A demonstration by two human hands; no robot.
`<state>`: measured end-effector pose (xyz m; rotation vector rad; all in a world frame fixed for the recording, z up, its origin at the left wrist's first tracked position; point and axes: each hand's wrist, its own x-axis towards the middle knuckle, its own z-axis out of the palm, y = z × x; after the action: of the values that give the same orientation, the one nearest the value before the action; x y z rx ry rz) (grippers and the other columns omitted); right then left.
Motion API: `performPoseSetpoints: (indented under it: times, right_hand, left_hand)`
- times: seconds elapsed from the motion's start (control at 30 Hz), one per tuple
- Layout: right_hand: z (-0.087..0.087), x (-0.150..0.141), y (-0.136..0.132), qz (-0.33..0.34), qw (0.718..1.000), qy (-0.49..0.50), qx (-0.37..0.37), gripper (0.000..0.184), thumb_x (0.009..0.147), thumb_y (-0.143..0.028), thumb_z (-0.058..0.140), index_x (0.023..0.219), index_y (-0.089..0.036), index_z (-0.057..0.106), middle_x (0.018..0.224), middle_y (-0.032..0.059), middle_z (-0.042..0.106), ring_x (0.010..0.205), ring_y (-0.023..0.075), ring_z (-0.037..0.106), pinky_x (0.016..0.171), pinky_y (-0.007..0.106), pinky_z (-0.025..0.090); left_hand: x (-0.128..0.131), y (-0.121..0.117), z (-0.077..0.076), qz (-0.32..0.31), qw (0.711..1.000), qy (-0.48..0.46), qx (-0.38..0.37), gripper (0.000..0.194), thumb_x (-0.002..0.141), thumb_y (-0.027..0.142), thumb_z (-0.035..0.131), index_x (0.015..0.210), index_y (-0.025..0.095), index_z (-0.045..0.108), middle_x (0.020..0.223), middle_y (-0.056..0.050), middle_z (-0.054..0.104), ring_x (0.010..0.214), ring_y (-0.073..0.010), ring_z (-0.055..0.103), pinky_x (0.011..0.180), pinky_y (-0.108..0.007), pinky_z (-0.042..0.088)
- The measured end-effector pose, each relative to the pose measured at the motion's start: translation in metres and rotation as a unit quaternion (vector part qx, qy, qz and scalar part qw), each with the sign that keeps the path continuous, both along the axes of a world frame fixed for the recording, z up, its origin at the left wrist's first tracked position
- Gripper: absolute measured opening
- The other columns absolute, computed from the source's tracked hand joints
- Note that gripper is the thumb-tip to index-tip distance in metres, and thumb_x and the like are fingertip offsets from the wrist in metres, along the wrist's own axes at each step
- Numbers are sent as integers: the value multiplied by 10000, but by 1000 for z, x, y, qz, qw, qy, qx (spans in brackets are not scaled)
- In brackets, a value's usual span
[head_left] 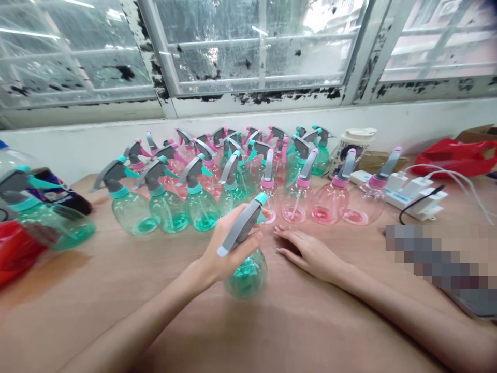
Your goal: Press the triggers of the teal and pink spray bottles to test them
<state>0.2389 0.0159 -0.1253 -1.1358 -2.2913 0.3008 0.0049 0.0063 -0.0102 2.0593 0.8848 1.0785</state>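
My left hand (227,246) is wrapped round the neck of a green spray bottle (246,277), just under its grey and teal trigger head. The bottle is clear green plastic and stands at the middle front of the group. To its right, my right hand (303,248) rests on the table with fingers loosely stretched, holding nothing. Behind my hands is a row of spray bottles: green ones (202,212) with teal collars on the left, pink ones (330,204) with pink collars on the right. More bottles crowd behind them, partly hidden.
At the far left another green spray bottle (58,225) stands by a dark drink bottle (73,197) and a red bag (19,254). On the right are a white power strip (417,199) with cables, a lidded cup (353,147), a red plastic bag (458,155) and a blurred-out object (438,264). Windows line the back.
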Motion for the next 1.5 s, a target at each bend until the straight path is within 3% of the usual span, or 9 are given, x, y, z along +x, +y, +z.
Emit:
performPoseSetpoints:
  times: [0.17, 0.37, 0.5, 0.7, 1.13, 1.23, 1.5]
  right_hand:
    - [1, 1, 0, 4, 1000, 7, -11, 375, 965, -339, 513, 1316, -209, 536, 1335, 135, 620, 1247, 291, 573, 1030, 508, 479]
    - [2, 1, 0, 12, 1000, 7, -18, 357, 966, -331, 512, 1302, -215, 541, 1340, 123, 618, 1262, 286, 560, 1034, 493, 478]
    - [2, 2, -1, 11, 1000, 4, -19, 358, 968, -334, 511, 1302, -209, 537, 1354, 124, 608, 1277, 285, 546, 1043, 489, 471]
    - [2, 2, -1, 20, 1000, 7, -16, 340, 977, -311, 499, 1294, -215, 576, 1363, 119, 603, 1295, 285, 532, 1050, 496, 467]
    - [2, 2, -2, 29, 1000, 9, -3, 337, 978, -299, 499, 1284, -247, 630, 1395, 100, 580, 1316, 283, 512, 1070, 496, 456]
    - [2, 3, -1, 33, 999, 5, -3, 341, 978, -302, 502, 1291, -249, 625, 1399, 98, 577, 1323, 282, 504, 1072, 491, 457]
    - [2, 3, -3, 29, 1000, 3, -10, 372, 982, -346, 500, 1328, -249, 596, 1434, 102, 540, 1342, 291, 480, 1081, 512, 441]
  left_hand:
    - [3, -4, 1, 6, 1000, 3, 10, 223, 846, 249, 536, 1053, 223, 614, 933, -37, 622, 694, -152, 561, 678, -300, 482]
    - [6, -5, -1, 61, 998, 11, 33, 186, 849, 250, 511, 1022, 208, 563, 818, -14, 596, 706, -165, 580, 664, -305, 461]
    - [6, -5, -1, 56, 998, 11, 33, 126, 847, 256, 500, 959, 211, 535, 756, 9, 562, 656, -155, 562, 619, -297, 429]
    - [6, -5, 0, 54, 998, 17, 22, 192, 840, 254, 506, 1024, 211, 545, 777, 8, 570, 626, -143, 541, 619, -294, 432]
    - [3, 0, 4, 28, 999, 29, 14, 80, 767, 252, 517, 832, 220, 551, 707, 6, 534, 570, -138, 466, 550, -289, 400]
    - [2, -1, 5, 13, 1000, 23, 3, 79, 784, 268, 519, 833, 215, 553, 734, -5, 548, 610, -152, 509, 579, -298, 421]
    - [3, -2, 3, 19, 999, 20, 17, 217, 801, 276, 520, 996, 224, 599, 689, 18, 515, 528, -133, 424, 546, -288, 389]
